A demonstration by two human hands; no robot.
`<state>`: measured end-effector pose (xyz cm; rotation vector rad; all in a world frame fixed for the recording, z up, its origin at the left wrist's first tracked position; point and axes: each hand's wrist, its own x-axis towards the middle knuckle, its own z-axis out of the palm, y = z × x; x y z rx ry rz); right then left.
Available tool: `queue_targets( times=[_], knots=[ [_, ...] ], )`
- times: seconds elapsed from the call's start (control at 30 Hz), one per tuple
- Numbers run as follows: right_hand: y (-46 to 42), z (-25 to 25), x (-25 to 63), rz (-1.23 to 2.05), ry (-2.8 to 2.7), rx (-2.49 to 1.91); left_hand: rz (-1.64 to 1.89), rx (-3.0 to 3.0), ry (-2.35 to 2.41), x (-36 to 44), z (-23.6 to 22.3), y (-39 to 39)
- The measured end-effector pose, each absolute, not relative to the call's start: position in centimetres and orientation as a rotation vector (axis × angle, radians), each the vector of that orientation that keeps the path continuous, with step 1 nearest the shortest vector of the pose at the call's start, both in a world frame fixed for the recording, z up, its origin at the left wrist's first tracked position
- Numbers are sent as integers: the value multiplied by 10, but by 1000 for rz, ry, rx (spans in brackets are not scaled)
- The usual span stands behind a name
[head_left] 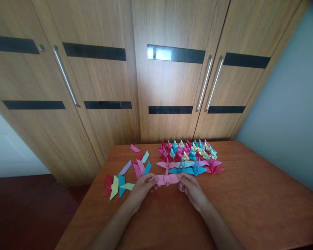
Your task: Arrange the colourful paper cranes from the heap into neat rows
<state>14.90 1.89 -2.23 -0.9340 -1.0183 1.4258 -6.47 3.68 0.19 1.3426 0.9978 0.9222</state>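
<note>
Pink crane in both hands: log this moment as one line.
left hand: holds pink crane | right hand: holds other end | finished cranes: behind | folded papers: left | table

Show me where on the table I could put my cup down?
The table is bare right of the folded paper cranes, out to the wall-side edge, and near the front edge around both forearms. It is crowded behind the left hand and right hand holding the pink crane, and left, among flat folded papers.

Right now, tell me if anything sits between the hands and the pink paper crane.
Nothing does. The left hand and right hand each pinch one end of the pink paper crane, above the table. The finished cranes lie beyond it.
</note>
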Motion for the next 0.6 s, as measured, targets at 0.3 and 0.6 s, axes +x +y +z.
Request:
queue_targets(
  times=[0.3,0.6],
  knots=[
    [22,-25,148,1290,-1158,-1086,1105,2048,1235,-59,10,24],
    [19,-22,148,1311,-1221,-1077,1002,1783,1063,-41,-6,21]
  ],
)
